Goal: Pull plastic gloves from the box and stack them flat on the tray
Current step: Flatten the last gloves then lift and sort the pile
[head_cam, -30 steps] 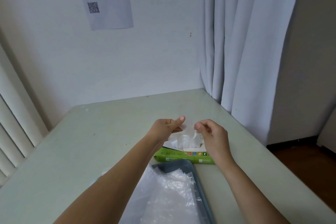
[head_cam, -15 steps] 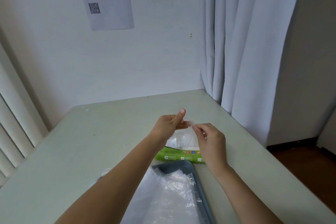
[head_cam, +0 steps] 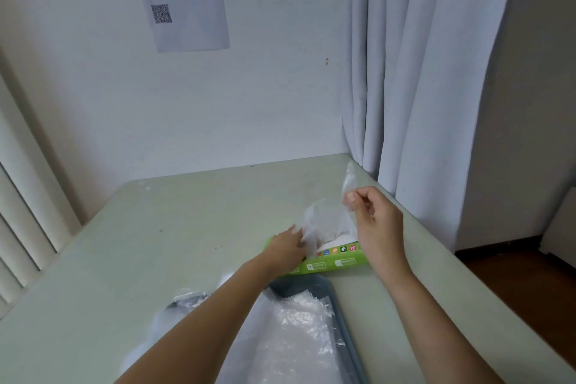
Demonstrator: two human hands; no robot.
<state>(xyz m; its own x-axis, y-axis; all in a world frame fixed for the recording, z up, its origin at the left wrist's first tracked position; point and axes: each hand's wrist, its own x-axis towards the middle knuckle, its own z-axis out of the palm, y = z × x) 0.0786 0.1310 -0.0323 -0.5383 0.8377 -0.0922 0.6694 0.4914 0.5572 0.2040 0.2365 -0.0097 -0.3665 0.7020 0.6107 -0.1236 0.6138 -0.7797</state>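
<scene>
- Right grip first: the right hand (head_cam: 375,221) is up above the box, and its thumb and fingers pinch tight on a thin clear plastic glove (head_cam: 328,221).
- Left grip: the left hand (head_cam: 285,248) lies low on the long green cardboard box (head_cam: 339,262), with its fingers reaching into the crinkly plastic at the slot. I cannot tell from where I stand if they pinch it or only press down.
- The glove is partly out. Its top pokes up past the right hand, and its bottom hangs down to the slot in the box.
- The box sits on the pale green surface (head_cam: 174,243), just behind the blue-grey plastic tray (head_cam: 296,285).
- A pile of clear gloves (head_cam: 296,330) lies in the tray, and some of it spills over the left side onto the surface.
- I think the step now is pulling one more glove out of the box.
- Next, the glove needs to come all the way free, with the box held down so it does not lift. It may drag the next glove out with it.
- Then the glove must be opened out flat and laid on top of the pile in the tray.
</scene>
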